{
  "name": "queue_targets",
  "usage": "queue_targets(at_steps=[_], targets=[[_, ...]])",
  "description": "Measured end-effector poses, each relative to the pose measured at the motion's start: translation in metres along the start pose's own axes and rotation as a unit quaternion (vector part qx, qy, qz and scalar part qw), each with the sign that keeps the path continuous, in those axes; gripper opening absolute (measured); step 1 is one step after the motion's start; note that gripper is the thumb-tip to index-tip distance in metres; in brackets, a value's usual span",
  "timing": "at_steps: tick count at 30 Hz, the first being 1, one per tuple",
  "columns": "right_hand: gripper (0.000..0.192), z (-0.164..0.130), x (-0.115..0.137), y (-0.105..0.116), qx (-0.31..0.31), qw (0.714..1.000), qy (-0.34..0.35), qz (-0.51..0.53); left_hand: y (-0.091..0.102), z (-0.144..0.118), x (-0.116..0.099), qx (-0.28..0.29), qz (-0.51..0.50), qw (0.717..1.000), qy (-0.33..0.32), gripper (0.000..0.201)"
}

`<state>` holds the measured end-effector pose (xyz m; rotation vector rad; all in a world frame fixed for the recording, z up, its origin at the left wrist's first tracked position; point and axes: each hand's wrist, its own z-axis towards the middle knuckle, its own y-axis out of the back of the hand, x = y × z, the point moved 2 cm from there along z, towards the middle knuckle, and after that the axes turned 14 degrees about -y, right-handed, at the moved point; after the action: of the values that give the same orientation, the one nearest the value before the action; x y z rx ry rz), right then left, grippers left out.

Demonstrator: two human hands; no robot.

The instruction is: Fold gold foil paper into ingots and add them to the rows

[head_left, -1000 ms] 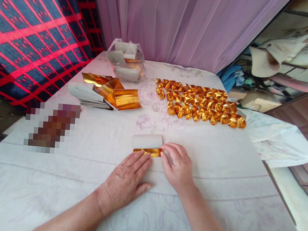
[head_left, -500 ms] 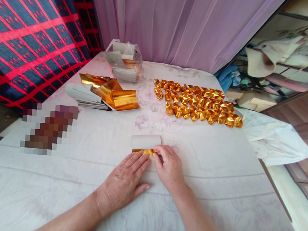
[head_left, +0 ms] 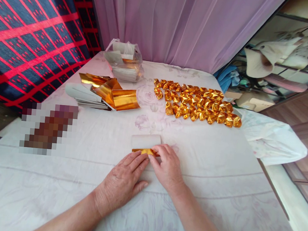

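Head view: my left hand (head_left: 124, 174) lies flat, fingers stretched out and side by side, their tips on the gold strip along the near edge of a small paper sheet (head_left: 145, 140). My right hand (head_left: 167, 167) is half curled, thumb and forefinger close together at the right part of that strip; whether they pinch it, I cannot tell. The sheet lies in front of me on the pale tablecloth (head_left: 70, 176), its far part greyish white and curved upward.

At the back of the table stands a clear plastic bag (head_left: 138, 53), and through its wall I see pale curled sheets with some gold among them. Nearer me, left of centre, is a loose pile of gold-faced sheets (head_left: 125, 99), some with the pale side up. To the right, folded gold pieces (head_left: 210, 117) sit in three rows. At the table's right edge is a white plastic bag (head_left: 278, 140); I cannot make out its contents. The shelves beyond hold a pale hat (head_left: 259, 63), blue cloth (head_left: 229, 77) and a cardboard box (head_left: 256, 102).
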<state>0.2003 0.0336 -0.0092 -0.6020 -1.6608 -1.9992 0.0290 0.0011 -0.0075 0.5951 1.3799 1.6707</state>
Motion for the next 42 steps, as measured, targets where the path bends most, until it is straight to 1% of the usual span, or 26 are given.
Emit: queue_targets(at_steps=[3,6,10,14,20,26,34,42], targets=[[0.006,0.000,0.001,0.000,0.002,1.000,-0.002,0.007,0.001,-0.002,0.001,-0.002,0.009,1.000,-0.003,0.056],[0.009,0.001,-0.001,0.001,0.010,1.000,-0.004,0.022,0.003,-0.002,0.001,-0.003,0.022,1.000,-0.008,0.053],[0.015,0.001,-0.004,0.001,0.019,0.999,0.008,0.039,0.007,-0.002,0.000,-0.010,0.032,0.999,0.003,0.049],[0.015,0.001,-0.006,0.002,0.020,0.999,0.012,0.041,0.010,-0.002,-0.001,-0.010,0.040,0.999,0.011,0.047],[0.015,0.001,-0.004,0.002,0.020,0.999,0.019,0.032,0.011,-0.004,-0.001,-0.017,0.038,0.999,0.025,0.047],[0.008,0.001,0.001,0.000,0.010,1.000,-0.005,0.010,0.011,-0.004,-0.001,-0.013,0.025,0.999,0.035,0.045],[0.006,0.002,0.007,-0.002,-0.006,1.000,-0.017,-0.023,0.009,-0.004,0.000,-0.004,0.025,0.999,0.044,0.044],[0.011,0.003,0.010,-0.005,-0.016,0.999,-0.034,-0.039,0.010,-0.006,0.001,-0.007,0.041,0.999,0.033,0.045]])
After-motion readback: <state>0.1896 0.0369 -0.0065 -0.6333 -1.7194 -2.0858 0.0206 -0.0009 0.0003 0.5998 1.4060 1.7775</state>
